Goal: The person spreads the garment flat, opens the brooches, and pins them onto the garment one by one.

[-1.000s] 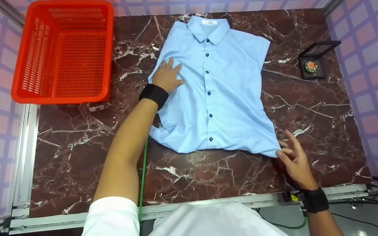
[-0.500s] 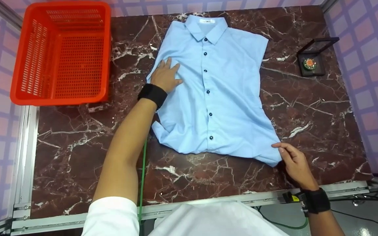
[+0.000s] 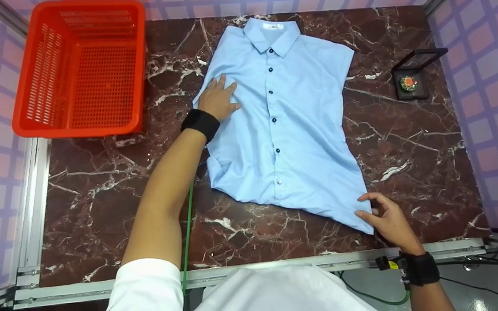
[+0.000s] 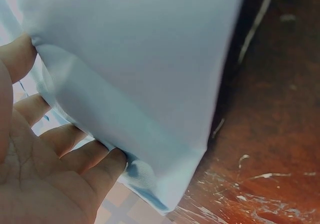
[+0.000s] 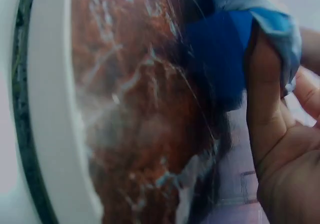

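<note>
A light blue button-front shirt [image 3: 314,125] lies front side up, with its collar at the far end. My left hand [image 3: 218,99] rests on the shirt's left side with fingers spread. In the left wrist view, that hand's fingers [image 4: 107,171] touch the pale cloth [image 4: 145,73]. At the lower right corner of the shirt, my right hand [image 3: 391,220] pinches the edge near the hem. The right wrist view shows its thumb [image 5: 265,78] against the bunched blue cloth [image 5: 280,26]; the other fingers are partly hidden. Folds gather at the lower left of the hem.
A red perforated basket [image 3: 138,86] stands at the back left. On the right, a small black frame [image 3: 419,65] holds a round green-and-orange piece [image 3: 408,84]. A green cable [image 3: 188,224] runs beside the left arm. A metal rail [image 3: 352,261] borders the marble-patterned table [image 3: 102,216].
The right hand has drawn the shirt's lower right corner toward the front edge, and the hem now slants down to the right. My left hand has stayed nearly in place.
</note>
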A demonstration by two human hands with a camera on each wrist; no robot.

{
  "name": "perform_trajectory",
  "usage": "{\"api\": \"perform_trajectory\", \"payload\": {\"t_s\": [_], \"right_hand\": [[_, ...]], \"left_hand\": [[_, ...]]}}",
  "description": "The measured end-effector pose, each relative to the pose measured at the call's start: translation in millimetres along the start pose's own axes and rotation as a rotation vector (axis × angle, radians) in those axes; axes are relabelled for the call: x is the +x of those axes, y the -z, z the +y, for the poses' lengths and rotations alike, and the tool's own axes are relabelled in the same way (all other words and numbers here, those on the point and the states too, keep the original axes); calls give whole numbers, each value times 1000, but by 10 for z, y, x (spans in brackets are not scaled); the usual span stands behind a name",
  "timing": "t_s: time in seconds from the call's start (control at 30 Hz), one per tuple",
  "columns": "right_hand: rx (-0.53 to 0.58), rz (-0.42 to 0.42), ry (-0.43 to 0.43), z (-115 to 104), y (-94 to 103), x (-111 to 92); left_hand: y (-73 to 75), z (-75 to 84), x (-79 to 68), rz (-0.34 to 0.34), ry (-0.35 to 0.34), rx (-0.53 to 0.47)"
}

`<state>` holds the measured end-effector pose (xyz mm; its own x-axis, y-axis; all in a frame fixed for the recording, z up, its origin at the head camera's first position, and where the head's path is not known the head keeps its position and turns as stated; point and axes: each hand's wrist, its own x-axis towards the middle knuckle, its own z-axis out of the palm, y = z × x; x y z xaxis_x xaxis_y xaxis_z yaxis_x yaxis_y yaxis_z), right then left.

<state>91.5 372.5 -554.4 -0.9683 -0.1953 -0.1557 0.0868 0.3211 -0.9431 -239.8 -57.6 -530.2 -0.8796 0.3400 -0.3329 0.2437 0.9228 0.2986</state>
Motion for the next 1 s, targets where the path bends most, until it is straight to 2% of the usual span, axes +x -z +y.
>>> {"api": "perform_trajectory", "payload": {"t_s": [0.27,0.33,0.47,0.57,0.67,0.77,0.9,1.0], "right_hand": [[-246,108,-70,101,-36,13],[-348,134,-40,89,-52,30],[-594,201,81,68,-46,92],[-704,269,144,25,-9,192],[-720,313,174,-80,40,374],[-720,316,194,-248,97,622],[-714,268,181,-502,141,990],[-708,182,140,-674,124,1259]], "left_hand": [[36,4,-11,6,-5,0],[42,7,-17,13,-2,-5],[41,8,-24,14,3,-3],[28,9,-17,15,-3,4],[18,5,-16,22,-9,12],[15,7,-27,25,-4,15],[12,12,-38,25,1,18],[7,1,-39,37,-15,11]]}}
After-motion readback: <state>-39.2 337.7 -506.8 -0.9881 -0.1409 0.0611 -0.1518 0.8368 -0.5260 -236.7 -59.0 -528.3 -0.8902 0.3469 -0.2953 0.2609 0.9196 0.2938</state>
